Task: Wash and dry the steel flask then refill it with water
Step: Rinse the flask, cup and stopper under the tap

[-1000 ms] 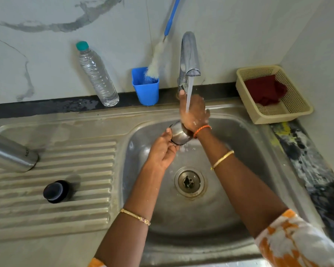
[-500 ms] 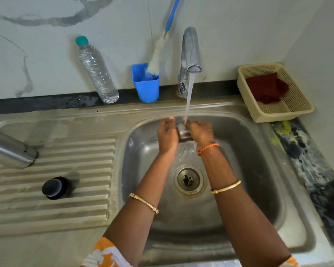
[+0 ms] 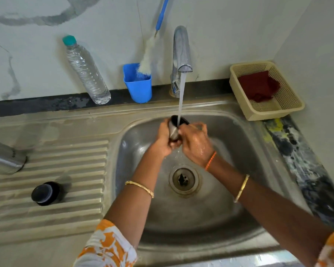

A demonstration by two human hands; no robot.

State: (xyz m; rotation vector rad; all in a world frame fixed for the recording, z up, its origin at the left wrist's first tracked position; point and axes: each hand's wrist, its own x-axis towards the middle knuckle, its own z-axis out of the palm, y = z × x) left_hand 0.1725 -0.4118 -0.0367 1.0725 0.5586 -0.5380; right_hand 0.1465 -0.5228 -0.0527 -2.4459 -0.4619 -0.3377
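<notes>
Under the tap: both hands are meeting over the basin, wet, clasped on one small steel cup (image 3: 173, 132).
Left hand (image 3: 165, 140): gripping the cup's side and base, keeping its dark mouth tipped up so the stream is falling straight in.
Right hand (image 3: 196, 145): curling round the other side, thumb at the rim; I'd judge it is rubbing or turning the cup while the left is steadying it.
Water (image 3: 181, 97): running from the tap (image 3: 180, 54) into the cup and spilling down toward the drain (image 3: 184, 179), so the rinse is staying inside the sink (image 3: 239, 143).
Cup: probably the flask's lid, being washed apart from the body.
Flask (image 3: 5, 156): lying on its side at the far left of the ribbed drainboard (image 3: 66, 166), well apart from the hands, likely waiting its turn or draining.
Stopper (image 3: 45, 193): a black one standing on the drainboard near the flask, parked out of the splash.
Brush (image 3: 149, 53): leaning in a blue cup (image 3: 138, 87) by the wall, within reach for scrubbing inside.
Cloth (image 3: 258, 86): a red one sitting in the basket (image 3: 289, 110) at right, seemingly kept dry for wiping.
Bottle (image 3: 86, 71): a clear, capped one leaning on the wall, perhaps for the refill.
</notes>
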